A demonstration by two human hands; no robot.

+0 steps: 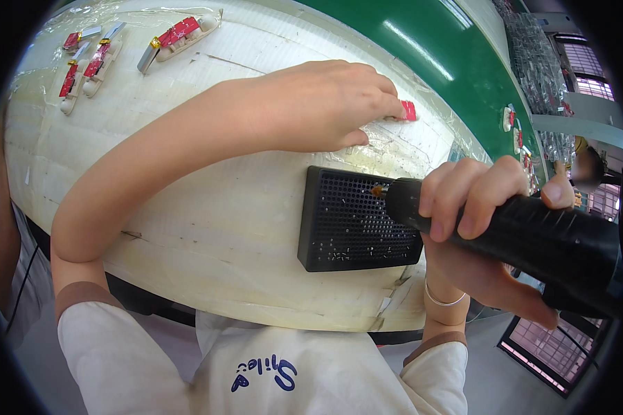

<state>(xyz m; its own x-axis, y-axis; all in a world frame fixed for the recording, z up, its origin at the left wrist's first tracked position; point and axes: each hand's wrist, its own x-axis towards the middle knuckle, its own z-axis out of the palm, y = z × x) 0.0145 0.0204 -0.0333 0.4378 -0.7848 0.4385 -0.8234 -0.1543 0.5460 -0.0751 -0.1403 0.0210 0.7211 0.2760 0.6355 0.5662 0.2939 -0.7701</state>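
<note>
The red piece (409, 111) lies just beyond the index fingertip of the left hand (346, 97), on the far side of the white worktop (221, 207), and we see the two meet at its near edge. The thumb stands apart from that finger, and the other fingertips are hidden, so we cannot tell whether the piece is pinched. Nearer us, the right hand (490, 196) wraps its fingers around a black power driver (567, 235), whose tip points left over a black perforated tray (356, 261) of small screws (338, 256). At the upper left we find several red-and-white assemblies (180, 33); past the worktop runs a green surface (387, 48).
</note>
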